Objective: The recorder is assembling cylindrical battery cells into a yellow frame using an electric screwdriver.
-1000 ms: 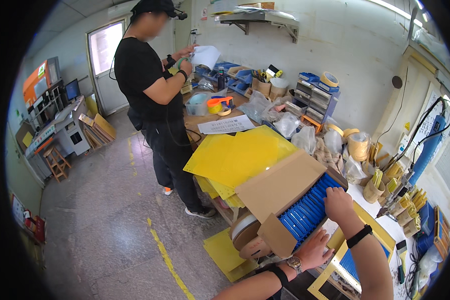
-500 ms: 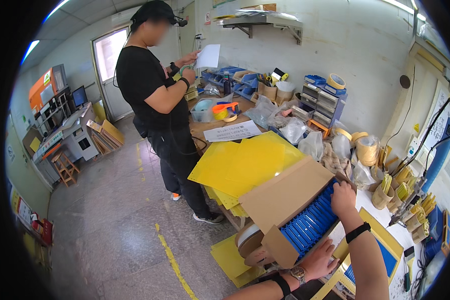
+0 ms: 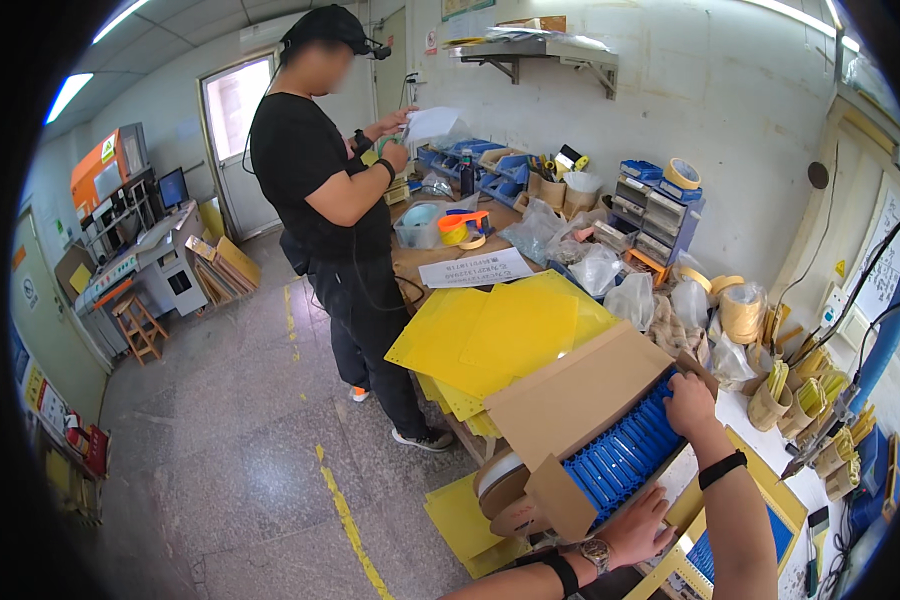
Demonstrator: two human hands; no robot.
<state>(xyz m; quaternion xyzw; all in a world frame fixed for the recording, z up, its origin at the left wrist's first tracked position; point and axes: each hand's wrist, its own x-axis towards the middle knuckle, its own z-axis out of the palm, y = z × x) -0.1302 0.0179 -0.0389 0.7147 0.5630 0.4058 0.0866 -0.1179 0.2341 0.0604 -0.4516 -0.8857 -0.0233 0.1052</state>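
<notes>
- An open brown cardboard box (image 3: 580, 410), packed with a row of upright blue plastic parts (image 3: 625, 455), sits tilted at the near edge of the cluttered work surface (image 3: 760, 415), its flaps spread open.
- The left hand (image 3: 638, 528), with a wristwatch on its wrist, presses against the near lower side of the box; its fingers (image 3: 660, 505) are curled onto the box edge just beside the blue parts.
- The right hand (image 3: 692, 403), with a black band on its wrist, rests on the far end of the blue row, the fingers bent down into the box; whether they pinch a part cannot be told.
- Bright yellow plastic sheets (image 3: 500, 335) lie fanned on the surface just behind the box, with more yellow sheets (image 3: 465, 520) down on the floor below it.
- Another person in a black shirt and cap (image 3: 330, 210) stands beside the surface, well apart from the box, holding a white paper (image 3: 432, 123) in both hands.
- Clear plastic bags (image 3: 610, 285) and tan tape rolls (image 3: 740, 310) crowd the surface along the wall.
</notes>
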